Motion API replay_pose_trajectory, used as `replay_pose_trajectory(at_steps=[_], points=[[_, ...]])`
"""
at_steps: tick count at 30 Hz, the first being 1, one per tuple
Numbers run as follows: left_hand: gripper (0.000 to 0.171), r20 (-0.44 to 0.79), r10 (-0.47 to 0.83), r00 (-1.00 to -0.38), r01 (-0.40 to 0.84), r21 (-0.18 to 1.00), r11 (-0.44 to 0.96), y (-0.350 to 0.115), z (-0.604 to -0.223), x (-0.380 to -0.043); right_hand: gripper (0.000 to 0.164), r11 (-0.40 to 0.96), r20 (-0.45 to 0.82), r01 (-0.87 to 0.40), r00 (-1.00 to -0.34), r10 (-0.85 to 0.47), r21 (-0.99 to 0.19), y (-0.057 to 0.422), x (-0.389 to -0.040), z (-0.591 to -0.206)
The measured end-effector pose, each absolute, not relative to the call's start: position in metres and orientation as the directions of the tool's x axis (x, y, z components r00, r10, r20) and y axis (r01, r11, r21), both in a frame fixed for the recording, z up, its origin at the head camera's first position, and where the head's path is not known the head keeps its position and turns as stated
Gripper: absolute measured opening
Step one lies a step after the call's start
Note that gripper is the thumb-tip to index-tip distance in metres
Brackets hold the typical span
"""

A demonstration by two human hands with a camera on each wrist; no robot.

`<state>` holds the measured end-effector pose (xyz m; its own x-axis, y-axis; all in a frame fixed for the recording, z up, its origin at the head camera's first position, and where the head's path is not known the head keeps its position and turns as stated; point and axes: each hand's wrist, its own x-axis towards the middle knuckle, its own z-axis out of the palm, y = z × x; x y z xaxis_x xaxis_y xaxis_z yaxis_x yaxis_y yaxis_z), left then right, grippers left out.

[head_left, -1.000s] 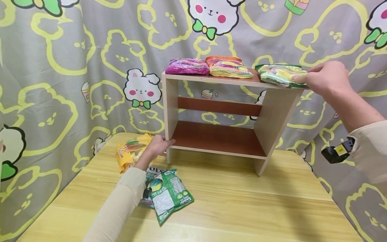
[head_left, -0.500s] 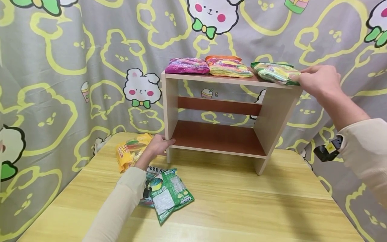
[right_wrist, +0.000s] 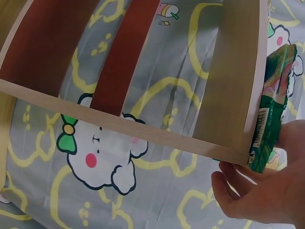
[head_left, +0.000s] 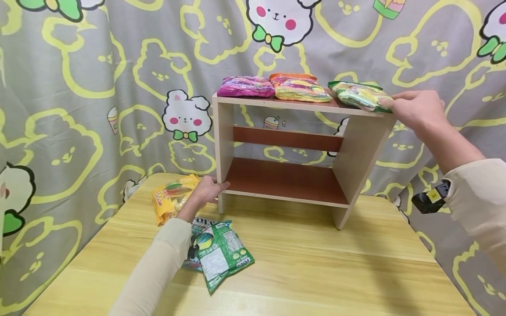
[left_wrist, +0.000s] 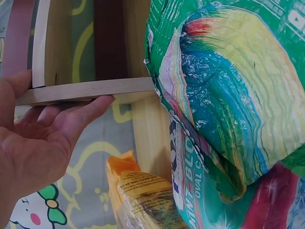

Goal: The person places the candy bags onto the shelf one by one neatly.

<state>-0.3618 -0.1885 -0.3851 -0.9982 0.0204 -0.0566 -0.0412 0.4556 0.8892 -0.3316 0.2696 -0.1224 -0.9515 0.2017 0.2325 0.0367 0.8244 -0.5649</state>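
Green-edged packet (head_left: pixel 357 95) has shifted inward on the shelf (head_left: pixel 359 153), pinched by your right hand (head_left: pixel 421 109), while your left hand (head_left: pixel 205 191) grips the lower board (head_left: pixel 282 180), yellow bag (head_left: pixel 168 198) beside its fingers.

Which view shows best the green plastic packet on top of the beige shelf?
Head view: most of the printed face of the green plastic packet is visible. The right wrist view shows mainly its edge; the left wrist view, none of it.
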Motion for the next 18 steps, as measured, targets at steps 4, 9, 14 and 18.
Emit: replay_pose_trajectory(at_steps=[4, 9, 14, 18], points=[[0.045, -0.055, 0.016, -0.998, -0.042, 0.891, 0.453, -0.188, -0.384, -0.361, 0.075, 0.868, 0.327, -0.021, -0.931, 0.164, -0.497, 0.267, -0.330, -0.122], [0.045, -0.054, 0.017, -0.998, -0.040, 0.889, 0.456, -0.188, -0.386, -0.362, 0.067, 0.900, 0.503, -0.120, -0.856, 0.119, -0.418, 0.261, -0.327, -0.125], [0.047, -0.053, 0.022, -0.998, -0.037, 0.889, 0.457, -0.188, -0.386, -0.362, 0.056, 0.914, 0.657, -0.228, -0.752, 0.055, -0.337, 0.244, -0.320, -0.130], [0.048, -0.054, 0.023, -0.998, -0.038, 0.891, 0.453, -0.188, -0.387, -0.363, 0.053, 0.921, 0.697, -0.277, -0.717, -0.009, -0.273, 0.234, -0.315, -0.136]])
